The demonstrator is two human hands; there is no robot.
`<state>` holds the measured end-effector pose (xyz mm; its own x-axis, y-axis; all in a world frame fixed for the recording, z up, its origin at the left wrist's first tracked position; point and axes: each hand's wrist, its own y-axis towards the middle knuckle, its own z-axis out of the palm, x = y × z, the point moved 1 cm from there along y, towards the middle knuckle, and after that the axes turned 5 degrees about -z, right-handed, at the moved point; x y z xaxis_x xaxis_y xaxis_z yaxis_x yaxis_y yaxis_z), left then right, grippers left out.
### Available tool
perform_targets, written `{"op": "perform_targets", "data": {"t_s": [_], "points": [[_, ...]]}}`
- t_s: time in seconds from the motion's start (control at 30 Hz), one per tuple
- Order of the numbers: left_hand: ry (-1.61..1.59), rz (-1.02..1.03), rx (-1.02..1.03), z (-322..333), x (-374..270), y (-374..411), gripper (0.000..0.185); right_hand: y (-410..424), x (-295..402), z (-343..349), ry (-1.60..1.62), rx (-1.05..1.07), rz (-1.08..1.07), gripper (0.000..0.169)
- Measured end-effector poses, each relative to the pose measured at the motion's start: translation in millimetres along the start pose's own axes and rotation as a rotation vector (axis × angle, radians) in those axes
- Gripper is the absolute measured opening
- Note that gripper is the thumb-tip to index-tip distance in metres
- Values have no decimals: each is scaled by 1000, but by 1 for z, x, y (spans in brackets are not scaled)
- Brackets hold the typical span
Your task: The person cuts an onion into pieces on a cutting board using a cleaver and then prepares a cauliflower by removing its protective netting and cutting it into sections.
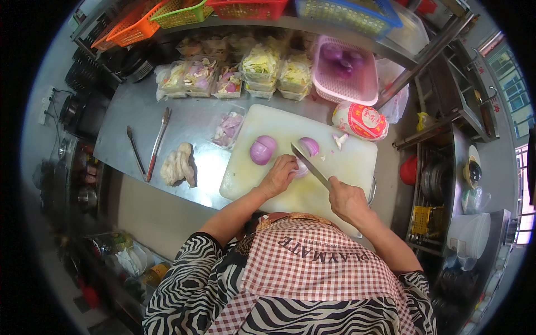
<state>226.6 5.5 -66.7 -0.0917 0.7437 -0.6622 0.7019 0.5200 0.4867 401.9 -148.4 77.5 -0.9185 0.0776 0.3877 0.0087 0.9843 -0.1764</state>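
My right hand (348, 201) grips a kitchen knife (313, 168), its blade angled up and left over the white cutting board (284, 125). Under the fingers of my left hand (278, 176) lies a piece of red onion (300, 169), pressed to the board beside the blade. Just past the blade rests another cut onion piece (309, 146). Further left sits a peeled red onion (263, 150) with a cut line across it. An onion root-end scrap (341, 140) and small bits lie toward the board's right side.
Left of the board stands a clear tub of onion pieces (228, 129), then a crumpled cloth (179, 165) and metal tongs (158, 144). Behind are packed vegetable tubs (259, 67), a pink basket (320, 86) holding onions, and a red-and-white wrapped package (361, 121). Colored baskets (247, 10) line the overhead shelf.
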Motion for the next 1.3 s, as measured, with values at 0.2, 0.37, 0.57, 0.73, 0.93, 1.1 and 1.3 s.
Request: {"op": "perform_targets", "data": {"t_s": [0.2,0.37,0.57,0.73,0.93,1.1,1.3], "points": [[-51,3,11,-2,2,7,34,10,-3,-6,-6,102,-33,17],[-50,-26,43,-1,3,8,32,32,-23,67,-1,-4,-2,19],[-66,-34,34,-7,-4,-3,34,54,-24,73,79,-57,37,17],[-46,-72,17,-1,-5,-9,36,8,5,9,33,56,72,18],[-46,-65,-6,3,-3,-11,36,-11,16,18,85,81,88,17],[-78,-59,0,2,-5,-7,36,23,-11,98,158,-47,112,21],[-28,-130,-50,-5,1,-23,34,24,-14,55,98,-10,59,22]]}}
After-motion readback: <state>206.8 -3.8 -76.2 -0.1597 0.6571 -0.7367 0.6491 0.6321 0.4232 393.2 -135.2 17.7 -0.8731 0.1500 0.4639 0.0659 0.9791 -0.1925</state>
